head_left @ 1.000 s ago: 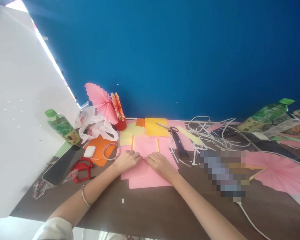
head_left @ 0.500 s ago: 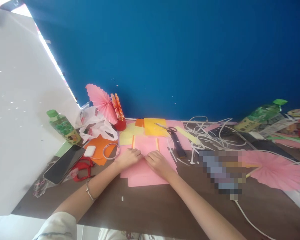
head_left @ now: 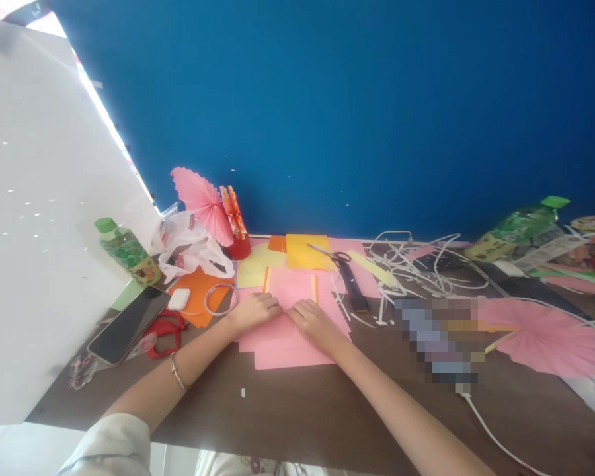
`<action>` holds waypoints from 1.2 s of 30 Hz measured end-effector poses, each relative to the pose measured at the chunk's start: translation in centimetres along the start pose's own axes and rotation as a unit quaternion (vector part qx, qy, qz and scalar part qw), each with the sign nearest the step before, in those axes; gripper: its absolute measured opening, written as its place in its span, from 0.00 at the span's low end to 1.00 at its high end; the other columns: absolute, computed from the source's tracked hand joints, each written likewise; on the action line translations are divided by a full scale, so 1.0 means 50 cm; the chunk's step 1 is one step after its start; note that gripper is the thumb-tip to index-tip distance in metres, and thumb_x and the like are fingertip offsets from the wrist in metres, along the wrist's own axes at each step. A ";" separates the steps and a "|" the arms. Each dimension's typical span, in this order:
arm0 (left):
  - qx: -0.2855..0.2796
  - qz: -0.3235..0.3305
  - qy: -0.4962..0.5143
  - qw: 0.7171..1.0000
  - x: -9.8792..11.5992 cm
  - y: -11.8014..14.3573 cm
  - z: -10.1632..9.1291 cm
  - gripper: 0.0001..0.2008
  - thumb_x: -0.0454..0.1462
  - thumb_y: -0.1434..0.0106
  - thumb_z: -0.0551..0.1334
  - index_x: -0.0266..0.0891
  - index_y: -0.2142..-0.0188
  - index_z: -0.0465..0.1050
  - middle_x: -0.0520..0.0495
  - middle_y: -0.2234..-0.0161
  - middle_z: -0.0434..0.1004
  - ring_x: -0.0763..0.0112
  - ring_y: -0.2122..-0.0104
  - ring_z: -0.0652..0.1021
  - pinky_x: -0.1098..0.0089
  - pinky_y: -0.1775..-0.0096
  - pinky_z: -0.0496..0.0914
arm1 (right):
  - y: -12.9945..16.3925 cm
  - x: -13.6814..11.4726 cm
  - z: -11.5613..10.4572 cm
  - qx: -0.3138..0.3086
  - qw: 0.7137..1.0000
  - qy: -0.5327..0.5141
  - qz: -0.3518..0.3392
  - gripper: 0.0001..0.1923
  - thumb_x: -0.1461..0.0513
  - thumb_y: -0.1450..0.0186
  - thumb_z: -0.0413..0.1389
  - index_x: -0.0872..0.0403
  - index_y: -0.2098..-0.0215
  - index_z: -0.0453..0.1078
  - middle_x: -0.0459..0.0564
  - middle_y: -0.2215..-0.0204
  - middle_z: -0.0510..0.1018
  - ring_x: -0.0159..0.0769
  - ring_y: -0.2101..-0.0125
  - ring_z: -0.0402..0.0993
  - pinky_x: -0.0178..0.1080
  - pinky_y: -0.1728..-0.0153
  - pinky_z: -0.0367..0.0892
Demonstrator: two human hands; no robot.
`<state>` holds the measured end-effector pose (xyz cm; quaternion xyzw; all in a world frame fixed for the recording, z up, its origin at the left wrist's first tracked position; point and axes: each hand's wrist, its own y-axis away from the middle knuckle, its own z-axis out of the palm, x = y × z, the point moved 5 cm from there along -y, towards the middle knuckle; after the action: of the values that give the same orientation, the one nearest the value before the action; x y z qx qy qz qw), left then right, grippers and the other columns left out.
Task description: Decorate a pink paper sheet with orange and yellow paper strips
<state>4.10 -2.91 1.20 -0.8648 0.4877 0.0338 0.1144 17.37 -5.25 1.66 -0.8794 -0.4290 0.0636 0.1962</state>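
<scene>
A pink sheet of paper (head_left: pixel 291 281) with orange and yellow strips along its two sides lies on a stack of larger pink sheets (head_left: pixel 282 354). My left hand (head_left: pixel 254 312) grips its near edge, fingers closed and pressed down. Close beside it, my right hand (head_left: pixel 315 320) holds the same edge with its fingers together, the fingertips of both hands almost meeting. Both thumbs, and the edge under the fingers, are hidden. Beyond the sheet lie yellow paper (head_left: pixel 305 251) and scissors (head_left: pixel 333 254), with a black-handled cutter (head_left: pixel 353 287) to their right.
On the left are a phone (head_left: pixel 127 324), a white case (head_left: pixel 179 299), red tape dispenser-like frame (head_left: pixel 171 334), and a green-capped bottle (head_left: pixel 129 251). A pink paper fan (head_left: pixel 205 205) stands behind. Tangled white cables (head_left: pixel 436 264) and another pink fan (head_left: pixel 550 334) occupy the right.
Both hands stay at the near edge of the pink sheet with hardly any movement. The sheet's far part has shifted very slightly to the right.
</scene>
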 end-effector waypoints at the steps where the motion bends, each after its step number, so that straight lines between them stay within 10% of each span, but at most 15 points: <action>1: 0.007 0.002 -0.002 1.000 0.000 0.004 0.000 0.07 0.29 0.36 0.52 0.35 0.62 0.67 0.46 0.66 0.70 0.69 0.67 0.72 0.69 0.67 0.66 | 0.003 -0.001 -0.002 -0.004 1.000 0.006 -0.005 0.11 0.71 0.35 0.44 0.59 0.63 0.68 0.52 0.72 0.69 0.37 0.69 0.63 0.39 0.66 0.60; 10: -0.016 0.049 -0.061 0.997 0.011 0.018 -0.005 0.12 0.23 0.38 0.47 0.33 0.69 0.66 0.45 0.71 0.67 0.69 0.70 0.70 0.70 0.69 0.66 | 0.019 0.003 -0.014 -0.027 0.997 0.062 -0.035 0.10 0.71 0.35 0.44 0.58 0.67 0.67 0.51 0.72 0.68 0.37 0.69 0.64 0.39 0.68 0.60; 21: -0.064 -0.117 0.139 0.981 -0.028 0.037 0.000 0.11 0.33 0.33 0.47 0.40 0.56 0.65 0.49 0.62 0.70 0.72 0.63 0.73 0.75 0.67 0.65 | 0.047 0.033 -0.034 -0.048 0.998 0.038 -0.022 0.13 0.74 0.38 0.43 0.58 0.65 0.66 0.53 0.70 0.69 0.39 0.67 0.65 0.40 0.66 0.63; 28: -0.004 -0.168 0.234 0.958 -0.051 0.052 0.013 0.11 0.33 0.35 0.48 0.39 0.61 0.68 0.45 0.51 0.64 0.74 0.60 0.72 0.73 0.61 0.68 | 0.057 0.086 -0.023 -0.022 0.983 -0.138 0.116 0.09 0.67 0.35 0.46 0.54 0.66 0.68 0.51 0.69 0.72 0.37 0.64 0.68 0.40 0.62 0.65; 36: 0.002 -0.274 0.363 0.891 -0.090 0.031 0.011 0.12 0.39 0.43 0.59 0.35 0.80 0.68 0.49 0.72 0.68 0.73 0.70 0.71 0.73 0.66 0.67 | 0.047 0.141 -0.010 -0.113 0.901 -0.304 0.287 0.08 0.62 0.39 0.51 0.55 0.71 0.71 0.50 0.68 0.77 0.36 0.65 0.72 0.39 0.61 0.64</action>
<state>0.45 0.20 1.16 -0.9159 0.2388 -0.3162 -0.0641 23.63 -1.17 1.58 -0.9186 -0.2012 0.3325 -0.0714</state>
